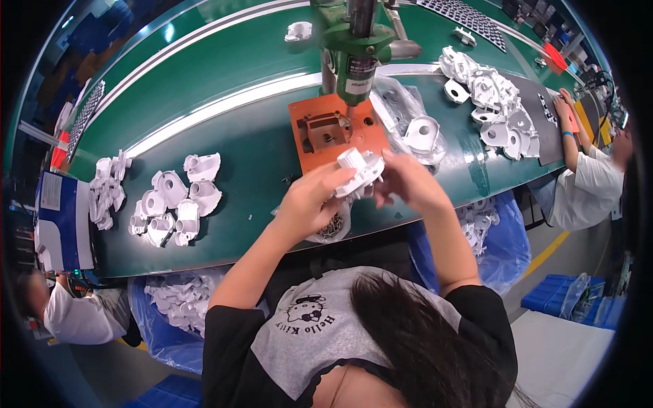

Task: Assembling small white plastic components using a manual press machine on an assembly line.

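Observation:
A white moulded plastic part (360, 174) with a round stub is in my left hand (309, 200), whose thumb and fingers are closed on its left side. At the part's right edge is my right hand (416, 182), its fingers curved and apart; whether they touch the part I cannot tell. Just beyond both hands sits an orange fixture plate (314, 158) with a dark recessed nest. A green bench press (350, 51) stands over it, its spindle pointing down at the nest. Below my left hand, a clear bag of small metal pieces (332, 228) lies partly hidden.
White parts (166, 197) lie grouped on the left, with a larger heap (493, 98) at the far right. A clear plastic bag (401, 102) holding a white part lies beside the fixture. Blue lined bins (507, 234) flank me. Co-workers sit left and right.

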`<state>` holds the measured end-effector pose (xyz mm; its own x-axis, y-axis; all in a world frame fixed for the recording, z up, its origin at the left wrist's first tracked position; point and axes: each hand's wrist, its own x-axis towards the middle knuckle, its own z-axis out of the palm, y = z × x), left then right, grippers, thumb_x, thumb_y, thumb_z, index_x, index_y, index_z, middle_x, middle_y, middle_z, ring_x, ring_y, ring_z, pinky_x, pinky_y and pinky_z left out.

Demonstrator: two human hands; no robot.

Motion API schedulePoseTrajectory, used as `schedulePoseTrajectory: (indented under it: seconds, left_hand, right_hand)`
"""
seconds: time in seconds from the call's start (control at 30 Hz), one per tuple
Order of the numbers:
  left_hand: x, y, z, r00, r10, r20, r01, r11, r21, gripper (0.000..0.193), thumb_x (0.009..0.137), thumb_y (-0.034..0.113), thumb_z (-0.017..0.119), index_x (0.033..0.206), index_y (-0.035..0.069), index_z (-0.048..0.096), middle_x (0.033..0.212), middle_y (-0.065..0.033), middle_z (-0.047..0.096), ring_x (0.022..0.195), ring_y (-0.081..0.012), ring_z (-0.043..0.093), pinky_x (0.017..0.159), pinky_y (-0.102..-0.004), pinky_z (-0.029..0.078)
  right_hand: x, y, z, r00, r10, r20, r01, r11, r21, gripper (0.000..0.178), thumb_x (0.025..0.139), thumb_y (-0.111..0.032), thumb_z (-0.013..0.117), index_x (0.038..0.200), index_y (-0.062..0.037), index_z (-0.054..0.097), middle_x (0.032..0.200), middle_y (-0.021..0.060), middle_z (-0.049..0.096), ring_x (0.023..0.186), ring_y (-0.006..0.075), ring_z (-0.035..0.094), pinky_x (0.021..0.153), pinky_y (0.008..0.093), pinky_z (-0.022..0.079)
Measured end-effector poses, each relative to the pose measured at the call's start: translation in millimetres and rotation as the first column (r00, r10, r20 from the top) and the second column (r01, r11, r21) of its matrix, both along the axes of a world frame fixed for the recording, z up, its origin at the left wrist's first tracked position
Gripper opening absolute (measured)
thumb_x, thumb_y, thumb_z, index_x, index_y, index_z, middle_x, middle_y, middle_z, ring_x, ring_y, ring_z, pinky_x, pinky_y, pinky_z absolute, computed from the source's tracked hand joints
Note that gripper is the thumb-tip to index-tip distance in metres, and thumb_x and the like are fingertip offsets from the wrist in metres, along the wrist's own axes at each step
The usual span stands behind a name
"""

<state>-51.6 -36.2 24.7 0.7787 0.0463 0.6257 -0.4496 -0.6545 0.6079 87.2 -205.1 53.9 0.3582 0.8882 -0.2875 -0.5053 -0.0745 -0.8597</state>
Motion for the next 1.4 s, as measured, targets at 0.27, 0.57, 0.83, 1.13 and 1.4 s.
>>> schedulePoseTrajectory:
  seconds: [0.27,0.57,0.83,1.13,1.4]
  left_hand:
    - [30,20,26,0.937,0.344,-0.058,-0.31,0.896,0.317,0.039,0.071,0.0,0.064,0.109,0.006,0.055,0.091,-0.0132,0.062,0.089,-0.0299,0.061,0.077,-0.0397,0.047]
    - [58,40,-12,0.963,0.267,0.035,-0.248,0.828,0.503,0.025,0.076,0.011,0.063,0.099,0.008,0.052,0.106,-0.0143,0.061,0.102,-0.0285,0.058,0.09,-0.0403,0.044]
    - [51,42,0,0.953,0.298,0.046,-0.27,0.775,0.571,0.019,0.077,0.01,0.059,0.095,0.009,0.054,0.106,-0.0147,0.061,0.103,-0.0279,0.059,0.088,-0.0377,0.047]
    - [55,33,-9,0.891,0.414,0.186,-0.427,0.624,0.655,0.018,0.073,0.009,0.063,0.09,0.006,0.056,0.106,-0.0172,0.061,0.108,-0.0328,0.056,0.092,-0.0429,0.043]
    - [53,30,-10,0.891,0.429,0.15,-0.424,0.665,0.614,0.017,0.073,0.009,0.059,0.09,0.004,0.059,0.105,-0.0244,0.061,0.106,-0.0358,0.057,0.093,-0.0436,0.041]
  right_hand:
    - [120,13,-65,0.138,0.072,0.988,0.542,0.83,-0.136,0.015,0.079,-0.016,0.059,0.08,-0.0015,0.064,0.069,0.0132,0.063,0.068,0.0238,0.063,0.062,0.0352,0.048]
    - [147,19,-70,0.357,0.41,0.839,0.228,0.833,-0.504,0.029,0.074,-0.021,0.064,0.102,-0.0127,0.063,0.079,0.0074,0.066,0.076,0.0235,0.063,0.067,0.0352,0.048]
    - [135,14,-46,0.38,0.632,0.676,0.014,0.727,-0.687,0.039,0.072,-0.016,0.063,0.111,-0.0107,0.061,0.088,0.0081,0.065,0.078,0.0181,0.061,0.069,0.0303,0.047]
    - [125,6,-59,0.084,0.506,0.858,0.096,0.853,-0.513,0.046,0.07,-0.003,0.057,0.114,-0.0138,0.062,0.086,0.0162,0.066,0.078,0.0327,0.061,0.073,0.0384,0.047]
    - [118,20,-63,0.241,0.414,0.878,0.264,0.842,-0.469,0.044,0.071,-0.001,0.055,0.113,-0.0091,0.06,0.089,0.0178,0.066,0.084,0.0335,0.062,0.077,0.0393,0.048]
